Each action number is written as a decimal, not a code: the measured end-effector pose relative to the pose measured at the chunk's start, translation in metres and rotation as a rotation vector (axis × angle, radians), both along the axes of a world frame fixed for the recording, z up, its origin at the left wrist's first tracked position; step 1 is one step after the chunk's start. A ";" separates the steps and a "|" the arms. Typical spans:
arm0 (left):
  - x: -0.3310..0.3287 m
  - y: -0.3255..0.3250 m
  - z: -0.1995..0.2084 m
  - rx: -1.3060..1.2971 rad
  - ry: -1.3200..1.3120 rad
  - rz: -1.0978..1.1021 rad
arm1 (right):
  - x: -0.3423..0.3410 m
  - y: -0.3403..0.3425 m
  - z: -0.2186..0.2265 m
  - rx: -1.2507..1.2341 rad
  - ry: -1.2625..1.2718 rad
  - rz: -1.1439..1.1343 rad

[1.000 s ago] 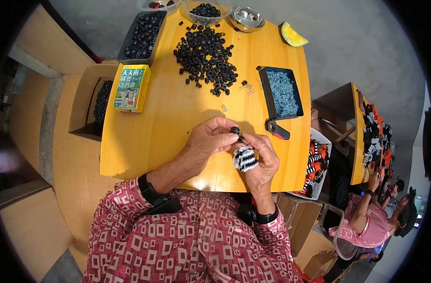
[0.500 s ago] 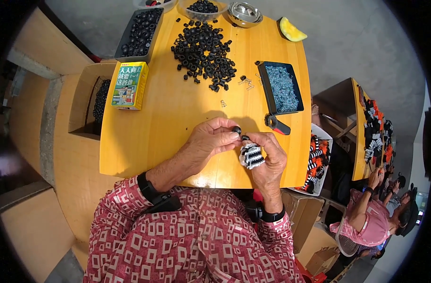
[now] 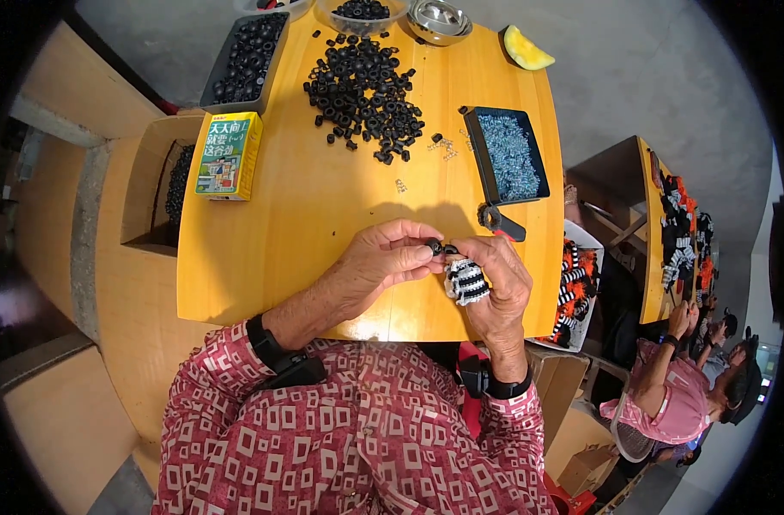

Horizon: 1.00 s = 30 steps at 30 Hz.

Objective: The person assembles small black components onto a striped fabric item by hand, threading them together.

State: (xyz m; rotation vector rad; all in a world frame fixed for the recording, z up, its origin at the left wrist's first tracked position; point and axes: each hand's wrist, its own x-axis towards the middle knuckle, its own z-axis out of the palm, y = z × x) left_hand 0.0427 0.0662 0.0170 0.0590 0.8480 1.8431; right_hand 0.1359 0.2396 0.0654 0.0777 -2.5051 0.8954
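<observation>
Between its thumb and fingers, my left hand (image 3: 379,257) pinches a small round black plastic piece (image 3: 434,246). Right beside it, my right hand (image 3: 503,279) is closed on a bunched black-and-white striped cord (image 3: 466,283), whose folds hang below the fingers. A small black piece (image 3: 451,249) shows at that thumb and fingertips, close against the left hand's piece. Whether the two pieces touch is too small to tell. Both hands are above the table's near part. Farther off lies a heap of small black plastic parts (image 3: 366,99), with loose metal springs (image 3: 443,146) to its right.
A black tray (image 3: 484,163) of springs stands at the right, a black-and-red tool (image 3: 503,221) below it. At the left are a yellow-green carton (image 3: 229,159) and a tray (image 3: 231,108) of round black pieces. Steel bowls (image 3: 440,21) and a melon slice (image 3: 526,50) sit far off.
My right hand has shifted slightly right with the striped cord. The black pieces now line up closer side by side. The view has moved a little.
</observation>
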 end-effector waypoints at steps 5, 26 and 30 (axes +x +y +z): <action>-0.001 -0.001 -0.014 0.135 -0.116 -0.018 | 0.002 -0.002 0.004 0.016 0.003 -0.015; 0.001 0.000 -0.004 0.003 0.050 0.011 | -0.001 -0.005 0.016 0.149 -0.012 0.070; 0.003 0.001 -0.009 -0.019 0.160 0.014 | -0.003 -0.007 0.018 0.199 -0.021 0.092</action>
